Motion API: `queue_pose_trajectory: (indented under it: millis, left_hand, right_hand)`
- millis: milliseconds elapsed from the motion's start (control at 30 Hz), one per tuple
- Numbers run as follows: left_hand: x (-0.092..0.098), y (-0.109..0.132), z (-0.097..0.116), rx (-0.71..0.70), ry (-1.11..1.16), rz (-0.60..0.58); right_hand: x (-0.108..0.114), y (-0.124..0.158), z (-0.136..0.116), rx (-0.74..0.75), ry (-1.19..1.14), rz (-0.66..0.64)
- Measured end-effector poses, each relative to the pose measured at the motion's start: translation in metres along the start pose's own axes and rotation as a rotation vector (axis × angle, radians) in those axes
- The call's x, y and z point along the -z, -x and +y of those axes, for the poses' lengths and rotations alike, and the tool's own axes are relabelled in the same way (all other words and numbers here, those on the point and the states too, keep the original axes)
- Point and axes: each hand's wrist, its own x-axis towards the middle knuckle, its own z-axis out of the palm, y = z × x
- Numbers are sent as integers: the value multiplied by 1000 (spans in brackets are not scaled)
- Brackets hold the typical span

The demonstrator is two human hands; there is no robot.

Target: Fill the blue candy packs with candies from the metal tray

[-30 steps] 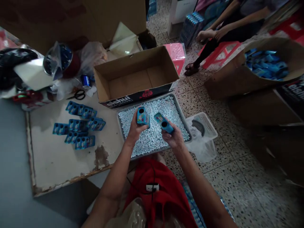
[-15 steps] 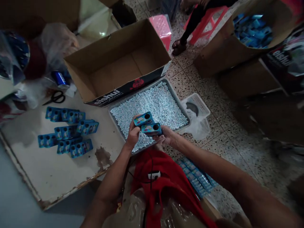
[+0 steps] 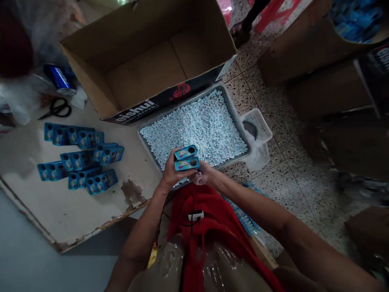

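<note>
My left hand is wrapped round two small blue candy boxes, the upper box lying against the lower box. A dark round opening shows at the right end of each. At the right end of the lower box, my right hand has its fingers curled in against it; their tips are partly hidden. Below both hands, a grey tray is filled with small pale blue and white candies. Several similar blue boxes stand grouped on the worn table to the left.
Behind the tray stands an open cardboard carton. Black scissors and a blue can lie at the left. A clear plastic tub is right of the tray. A carton of blue boxes and a person's foot appear farther back.
The lower box has moved left, so both boxes now line up in my left hand. My right hand moved left with it. The camera view has shifted closer to the tray.
</note>
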Motion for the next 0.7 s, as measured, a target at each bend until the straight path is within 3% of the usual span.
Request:
queue_pose_trajectory:
  millis: [67,167,233,300,333,400,467,533,600,700]
  left_hand:
    - [5,2,0,20,2,56]
    - [22,4,-4,39,22,258]
    - [36,2,-9,41,0,380]
    - [50,-4,-13,49,-7,428]
    - [55,-8,-15,62,13,417]
    - [63,-14,-19,99,87,356]
    - [65,-16,-25,141,163,287]
    - [64,-16,-33,180,234,246]
    - [59,-14,-43,229,311,204]
    - [46,-17,-60,270,384,165]
  right_hand:
    - [-2,-1,2,15,73,127]
    - [-4,15,1,115,189,368]
    - [-6,32,-17,331,432,630]
    - [-7,43,-53,661,884,907]
    - [-7,43,-77,809,1107,957]
    - [-5,31,-129,948,1433,836]
    - [2,8,-174,940,1681,660]
    - [13,-18,-202,916,1841,504]
    - [26,-40,-211,940,1926,443]
    - [43,-54,-200,994,1914,493]
